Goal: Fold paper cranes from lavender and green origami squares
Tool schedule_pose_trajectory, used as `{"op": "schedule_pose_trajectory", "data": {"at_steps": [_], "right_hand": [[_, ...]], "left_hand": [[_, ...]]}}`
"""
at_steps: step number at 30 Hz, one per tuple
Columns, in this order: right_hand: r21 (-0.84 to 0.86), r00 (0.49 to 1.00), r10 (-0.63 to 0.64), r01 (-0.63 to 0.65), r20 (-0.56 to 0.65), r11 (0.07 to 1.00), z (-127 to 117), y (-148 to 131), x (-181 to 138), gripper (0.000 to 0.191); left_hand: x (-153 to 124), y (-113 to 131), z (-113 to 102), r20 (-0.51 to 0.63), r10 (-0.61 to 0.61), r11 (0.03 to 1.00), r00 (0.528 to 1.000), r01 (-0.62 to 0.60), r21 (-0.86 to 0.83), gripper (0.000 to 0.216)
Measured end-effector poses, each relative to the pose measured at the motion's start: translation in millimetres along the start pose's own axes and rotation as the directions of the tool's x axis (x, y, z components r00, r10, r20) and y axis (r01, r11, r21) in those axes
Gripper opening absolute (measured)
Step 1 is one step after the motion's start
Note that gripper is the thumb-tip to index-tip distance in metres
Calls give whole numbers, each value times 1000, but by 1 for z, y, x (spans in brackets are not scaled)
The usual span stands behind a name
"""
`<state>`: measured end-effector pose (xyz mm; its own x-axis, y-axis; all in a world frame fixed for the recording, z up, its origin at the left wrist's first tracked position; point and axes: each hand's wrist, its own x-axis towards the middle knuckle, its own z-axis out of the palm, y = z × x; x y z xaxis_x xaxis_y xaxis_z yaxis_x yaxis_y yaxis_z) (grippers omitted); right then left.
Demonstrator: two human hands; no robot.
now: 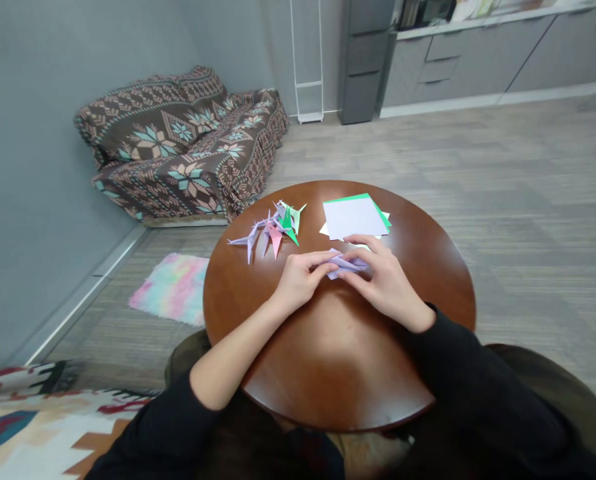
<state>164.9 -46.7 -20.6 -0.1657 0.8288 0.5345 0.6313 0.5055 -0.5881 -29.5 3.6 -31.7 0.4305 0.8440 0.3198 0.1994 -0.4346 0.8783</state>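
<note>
A partly folded sheet of lilac origami paper (347,264) is between my two hands, just above or on the round brown table (323,347). My left hand (303,277) pinches its left side with thumb and forefinger. On the right side my right hand (381,277) grips the paper, fingers curved around it, hiding part of the folds. Several folded paper cranes in lilac, pink and green (273,230) lie in a cluster at the table's far left. Beyond my hands rests a stack of paper sheets (353,217), lilac on top, with green and white edges showing.
A sofa (188,147) under a patterned brown cover stands beyond the table to the left. A fluffy pastel mat (173,287) lies on the floor. Grey cabinets (478,60) and a white rack (308,83) are at the back.
</note>
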Motion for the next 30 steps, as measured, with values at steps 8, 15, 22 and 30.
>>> {"op": "schedule_pose_trajectory", "data": {"at_steps": [8, 15, 22, 30], "right_hand": [[-90, 1000, -11, 9, -22, 996, 0, 5, 0, 7], [-84, 997, -73, 71, -16, 994, -2, -1, -1, 18], [-142, 989, -107, 121, 100, 982, -6, -5, -2, 36], [-299, 975, -174, 209, 141, 931, -10, -13, -2, 39]], "left_hand": [[2, 2, 0, -31, -135, 979, 990, 128, -162, 34], [1, 2, 5, 114, -267, 882, 957, 290, -372, 58], [1, 12, -1, 252, -284, 798, 925, 373, -474, 54], [2, 14, -5, 284, -357, 696, 890, 456, -554, 46]]}}
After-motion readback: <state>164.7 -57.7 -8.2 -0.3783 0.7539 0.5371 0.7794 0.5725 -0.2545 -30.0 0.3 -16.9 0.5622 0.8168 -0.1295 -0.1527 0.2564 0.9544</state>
